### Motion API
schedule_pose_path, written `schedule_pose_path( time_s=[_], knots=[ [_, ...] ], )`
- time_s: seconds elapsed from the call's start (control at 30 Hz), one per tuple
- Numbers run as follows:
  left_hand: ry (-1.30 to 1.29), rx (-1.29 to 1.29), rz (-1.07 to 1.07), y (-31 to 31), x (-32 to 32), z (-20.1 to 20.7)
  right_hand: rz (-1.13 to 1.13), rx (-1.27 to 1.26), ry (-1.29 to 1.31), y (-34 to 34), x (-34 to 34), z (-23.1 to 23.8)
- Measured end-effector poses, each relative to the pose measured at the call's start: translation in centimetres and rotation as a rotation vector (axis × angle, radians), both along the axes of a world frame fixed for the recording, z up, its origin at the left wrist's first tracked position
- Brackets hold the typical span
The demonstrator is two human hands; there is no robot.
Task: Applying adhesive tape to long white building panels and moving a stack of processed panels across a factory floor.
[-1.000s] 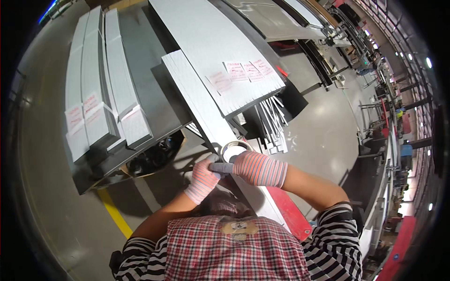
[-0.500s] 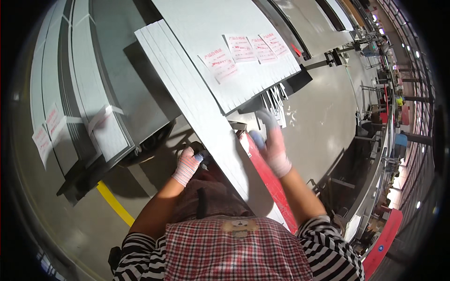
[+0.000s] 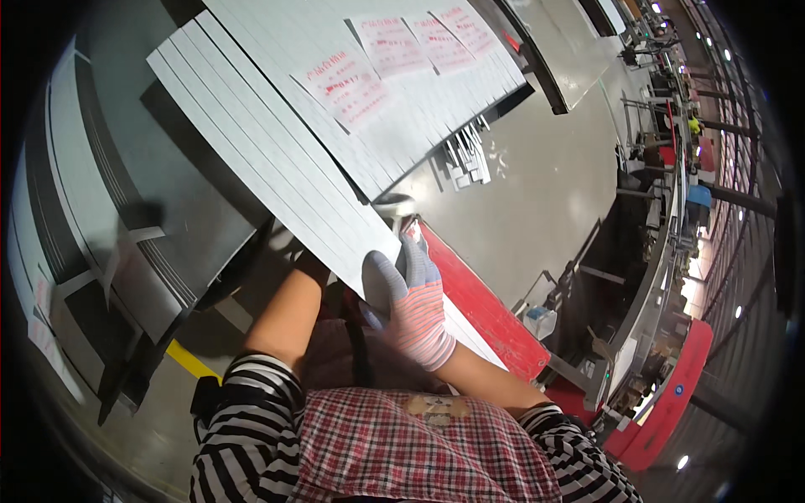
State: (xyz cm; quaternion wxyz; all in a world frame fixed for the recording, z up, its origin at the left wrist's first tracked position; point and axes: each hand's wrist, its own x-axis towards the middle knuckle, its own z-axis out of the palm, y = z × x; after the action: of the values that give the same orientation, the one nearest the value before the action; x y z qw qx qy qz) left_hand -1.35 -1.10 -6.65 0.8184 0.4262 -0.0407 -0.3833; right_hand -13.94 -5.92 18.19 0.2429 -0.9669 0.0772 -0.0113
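Long white strips [image 3: 251, 147], lying side by side in a bundle, slant from the upper left toward my body. At their near end is my right hand [image 3: 415, 310] in a striped glove with grey fingertips, closed on the bundle with the thumb over the top. My left forearm [image 3: 289, 318] runs up under the strips, which hide the left hand and its fingers. Just beyond the bundle lies a wider stack of white strips [image 3: 419, 101], with several paper labels [image 3: 386, 46] with red print on top.
A red beam [image 3: 482, 302] runs beside my right forearm, with another white strip [image 3: 470, 327] along it. To the left, more strapped bundles of strips [image 3: 163, 268] rest on a dark rack. Narrow white pieces [image 3: 470, 155] stick out below the wide stack. A yellow line [image 3: 193, 360] marks the floor.
My right hand has come left and nearer, from over the red beam onto the bundle's end. The left hand has gone under the strips. More strips of the bundle now show side by side.
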Motion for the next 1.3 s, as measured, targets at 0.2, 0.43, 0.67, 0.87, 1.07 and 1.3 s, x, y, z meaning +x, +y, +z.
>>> schedule_pose_path(
  time_s=[0.2,0.43,0.67,0.87,1.07,1.3],
  knots=[
    [0.609,-0.124,0.256,14.6,-11.0,1.4,-0.001,-0.056,-0.039,-2.2,-0.8,-0.4],
    [-0.861,1.011,-0.219,6.5,-5.1,25.0,-0.071,0.436,0.006,-2.6,0.5,1.5],
    [-1.015,1.104,-0.421,5.2,-3.1,18.4,0.743,-0.313,0.175,-5.9,7.6,6.4],
    [-0.9,1.059,-0.337,5.7,-3.2,25.0,0.513,0.085,0.477,-15.7,9.5,-4.5],
    [-0.838,1.001,-0.315,8.3,-2.7,25.5,0.562,-0.24,0.506,-8.4,12.2,0.3],
    [-0.751,0.795,0.061,10.4,-4.0,23.0,0.21,-0.246,0.421,-8.1,10.5,-2.8]
  ],
)
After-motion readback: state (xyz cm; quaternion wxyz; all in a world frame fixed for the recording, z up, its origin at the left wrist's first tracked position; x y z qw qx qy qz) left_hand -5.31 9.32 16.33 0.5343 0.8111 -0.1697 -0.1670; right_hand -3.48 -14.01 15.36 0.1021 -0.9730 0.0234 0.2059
